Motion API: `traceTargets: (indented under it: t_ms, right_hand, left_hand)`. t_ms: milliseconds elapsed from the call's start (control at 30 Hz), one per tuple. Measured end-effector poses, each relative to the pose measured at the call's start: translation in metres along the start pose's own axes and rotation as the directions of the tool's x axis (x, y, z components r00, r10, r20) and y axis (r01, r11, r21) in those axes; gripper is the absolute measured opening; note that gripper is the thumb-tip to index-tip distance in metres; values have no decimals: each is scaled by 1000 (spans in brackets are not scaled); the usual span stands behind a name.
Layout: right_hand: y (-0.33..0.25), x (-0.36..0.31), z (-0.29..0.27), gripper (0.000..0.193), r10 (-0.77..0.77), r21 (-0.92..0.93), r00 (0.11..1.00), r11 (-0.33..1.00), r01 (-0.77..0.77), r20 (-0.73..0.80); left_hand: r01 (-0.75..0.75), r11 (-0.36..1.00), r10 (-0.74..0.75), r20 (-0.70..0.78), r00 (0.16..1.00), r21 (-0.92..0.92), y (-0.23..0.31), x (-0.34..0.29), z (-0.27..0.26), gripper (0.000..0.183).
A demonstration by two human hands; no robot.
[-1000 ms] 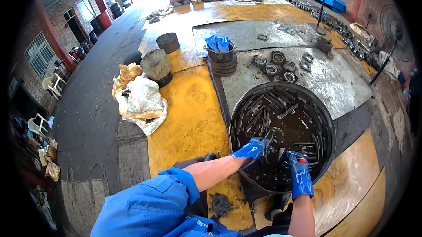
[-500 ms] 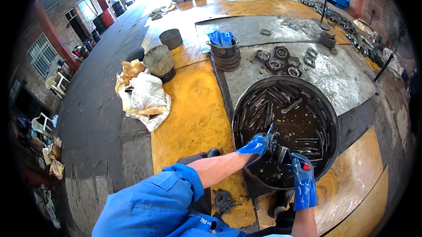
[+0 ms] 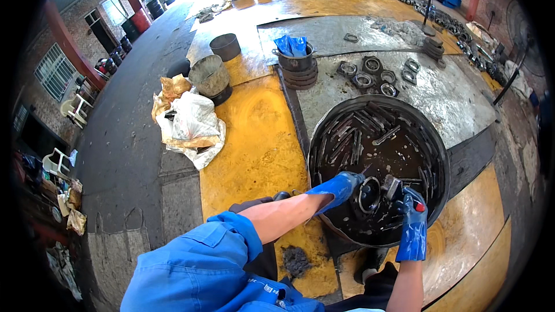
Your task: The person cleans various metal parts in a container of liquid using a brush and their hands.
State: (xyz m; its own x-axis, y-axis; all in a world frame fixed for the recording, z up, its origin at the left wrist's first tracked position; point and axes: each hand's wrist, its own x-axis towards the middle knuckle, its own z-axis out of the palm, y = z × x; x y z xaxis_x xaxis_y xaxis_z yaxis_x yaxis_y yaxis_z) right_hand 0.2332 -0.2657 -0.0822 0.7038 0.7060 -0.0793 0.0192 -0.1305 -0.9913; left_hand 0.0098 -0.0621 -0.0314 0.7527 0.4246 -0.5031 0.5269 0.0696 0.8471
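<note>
Blue rubber gloves cover both of my hands. My left hand [image 3: 346,186] is closed on the left side of a dark, wet metal ring [image 3: 377,201], which it holds tilted over a wide round tub [image 3: 446,156]. To the right of the ring, my right hand [image 3: 413,203] grips a brush [image 3: 392,187]; a bit of its red handle shows at the glove. The brush head is close to the ring, and I cannot tell whether they touch. Dark liquid fills the tub, with several long metal bars [image 3: 386,135] lying in it.
Beyond the tub, several oily metal rings [image 3: 372,64] lie on a grey sheet. A pot [image 3: 296,60] with blue plastic in it sits on stacked rings. A metal bucket [image 3: 209,76] and white sack [image 3: 193,121] stand left. A fan pole [image 3: 429,2] rises far right.
The ring has turned so that its round opening now shows. My right hand has drawn slightly up and right with the brush, away from the ring.
</note>
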Motion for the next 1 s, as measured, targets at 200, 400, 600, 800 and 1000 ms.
traceTargets:
  t_ms: [200, 400, 600, 800, 1000]
  right_hand:
    - [-12, -3, 23, 25, 128, 12, 992, 992, -129, 17]
    - [7, -16, 26, 22, 320, 77, 947, 944, -321, 26]
    - [1, -45, 58, 17, 266, 9, 961, 964, -267, 76]
    - [-20, -71, 88, 16, 214, -35, 966, 977, -211, 142]
    - [-59, -71, 83, 14, 301, -43, 949, 954, -298, 97]
  left_hand:
    - [-151, 988, 149, -72, 986, -26, -31, 9, 1, 33]
    - [-30, 951, -16, -146, 989, -307, -22, 4, 0, 31]
    - [-77, 842, -61, -237, 970, -534, -54, 39, 12, 29]
    - [-149, 791, -107, -375, 921, -593, -66, 52, 28, 27]
    - [38, 967, -125, -336, 934, -254, -48, 47, 40, 46]
